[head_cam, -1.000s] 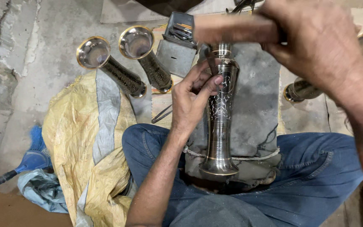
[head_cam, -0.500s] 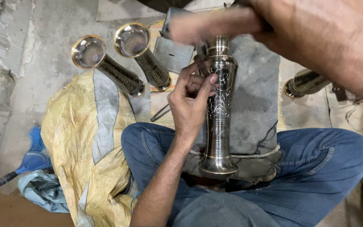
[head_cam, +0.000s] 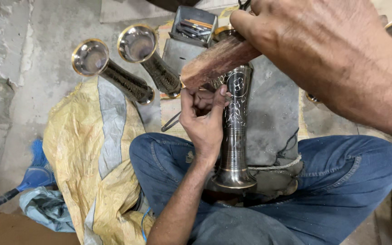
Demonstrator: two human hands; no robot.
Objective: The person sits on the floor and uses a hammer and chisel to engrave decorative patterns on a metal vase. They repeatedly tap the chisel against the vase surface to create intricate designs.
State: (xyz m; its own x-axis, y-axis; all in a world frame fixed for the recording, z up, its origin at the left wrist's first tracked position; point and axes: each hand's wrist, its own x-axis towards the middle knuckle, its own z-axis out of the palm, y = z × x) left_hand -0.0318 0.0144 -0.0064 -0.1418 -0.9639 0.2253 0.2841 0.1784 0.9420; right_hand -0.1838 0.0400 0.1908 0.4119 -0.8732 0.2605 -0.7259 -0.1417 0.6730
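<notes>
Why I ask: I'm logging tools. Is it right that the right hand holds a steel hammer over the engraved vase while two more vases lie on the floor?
Not quite: in the head view the right hand holds a wooden block, not a steel hammer, over the engraved vase. Two more vases do lie on the floor.

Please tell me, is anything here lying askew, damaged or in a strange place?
Nothing looks damaged or spilled. Two finished metal vases lie tipped on their sides on the concrete floor, beside a crumpled yellow sack. The left hand rests on the engraved vase while the right hand holds a wooden block above it.
</notes>
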